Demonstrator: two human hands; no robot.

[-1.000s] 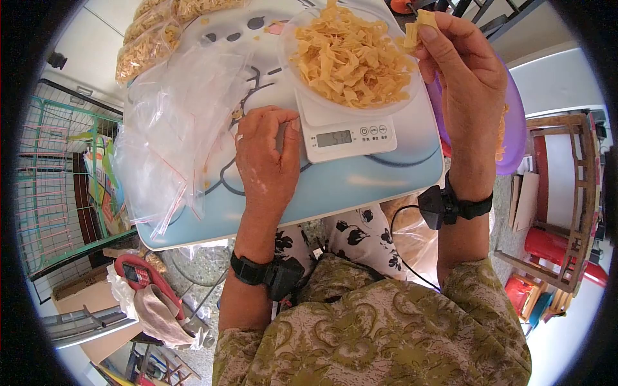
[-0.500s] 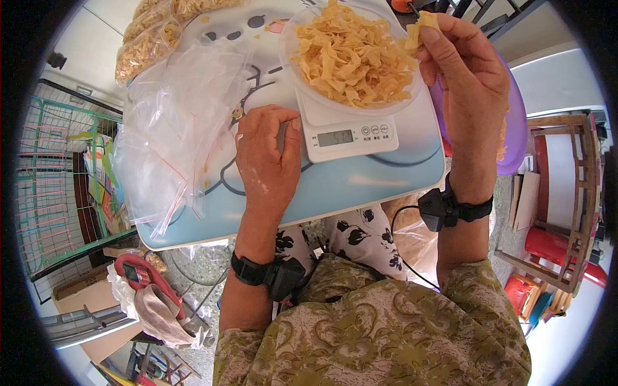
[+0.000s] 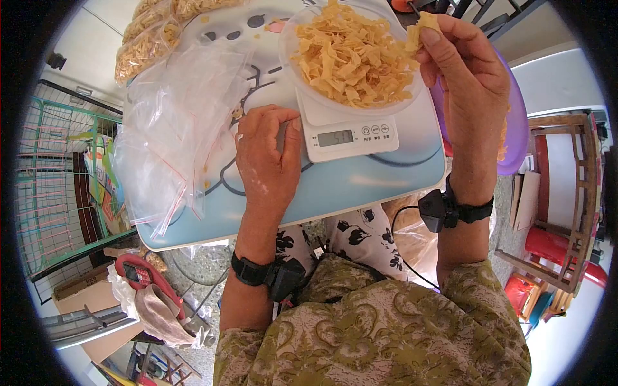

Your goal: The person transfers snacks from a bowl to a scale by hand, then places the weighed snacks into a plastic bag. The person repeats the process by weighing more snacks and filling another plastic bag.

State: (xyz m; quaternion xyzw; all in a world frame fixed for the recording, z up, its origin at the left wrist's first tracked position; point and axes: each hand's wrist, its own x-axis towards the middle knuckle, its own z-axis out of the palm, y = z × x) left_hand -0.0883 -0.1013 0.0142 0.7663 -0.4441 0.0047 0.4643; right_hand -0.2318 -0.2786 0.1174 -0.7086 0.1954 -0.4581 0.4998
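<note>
Head view: right hand (image 3: 467,77) raised at far right, thumb and fingertips (image 3: 430,33) pinched narrow on one yellow strip piece (image 3: 421,24). The piece sits just above the far-right rim of the white bowl (image 3: 322,101). Bowl is heaped with matching strips (image 3: 351,55) and stands on the white scale (image 3: 347,136), display lit, digits too small to read. Left hand (image 3: 267,157) is palm down on the pale blue table (image 3: 360,186), fingers curled under, thumb touching the scale's left edge. Cannot tell if anything is under those fingers. Left of it, a loose pile of clear zip bags (image 3: 174,128); filled bags (image 3: 145,42) at far left. Purple basin (image 3: 517,128) behind the right hand, off the table's right edge.
</note>
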